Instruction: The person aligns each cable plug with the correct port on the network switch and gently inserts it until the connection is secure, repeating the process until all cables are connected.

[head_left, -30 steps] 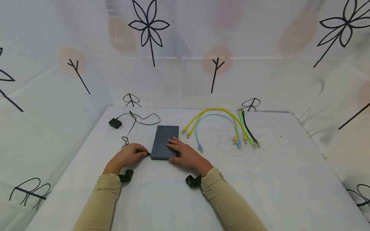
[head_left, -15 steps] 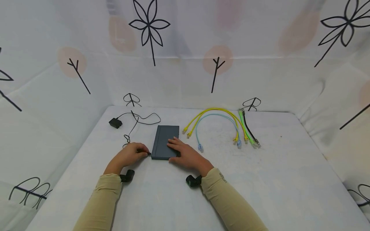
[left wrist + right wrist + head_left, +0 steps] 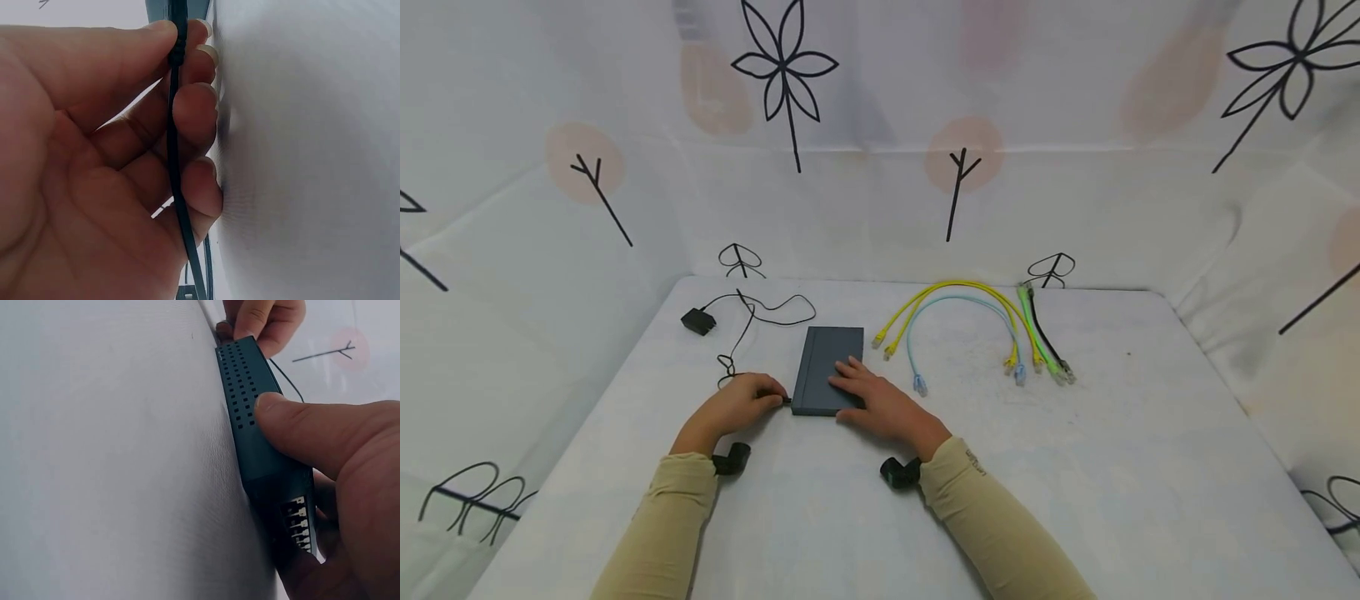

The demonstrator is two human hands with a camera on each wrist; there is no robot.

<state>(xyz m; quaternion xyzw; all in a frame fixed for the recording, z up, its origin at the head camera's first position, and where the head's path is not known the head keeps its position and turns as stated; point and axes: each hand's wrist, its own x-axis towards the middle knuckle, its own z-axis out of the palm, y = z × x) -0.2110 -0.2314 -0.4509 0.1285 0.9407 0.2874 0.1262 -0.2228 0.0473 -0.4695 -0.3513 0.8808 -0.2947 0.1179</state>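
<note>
A dark grey network switch (image 3: 823, 354) lies flat on the white table. My left hand (image 3: 737, 407) is at its left side and pinches the black power cord's plug (image 3: 177, 28) between thumb and fingertips. The plug's tip meets the switch's left edge, and the joint is hidden in the left wrist view. From the plug the cord (image 3: 174, 134) runs down across the curled fingers. My right hand (image 3: 887, 406) holds the switch from the right, fingers over its top and thumb on its vented near side. A row of ports (image 3: 298, 519) shows at the right end, partly behind the fingers.
The cord's power adapter (image 3: 698, 321) lies at the back left, with its wire looped nearby. Behind and right of the switch are yellow cables (image 3: 958, 283), a light blue cable (image 3: 958, 297), a green cable (image 3: 1037, 333) and a black cable (image 3: 1047, 333). Patterned white cloth (image 3: 880, 200) surrounds the table.
</note>
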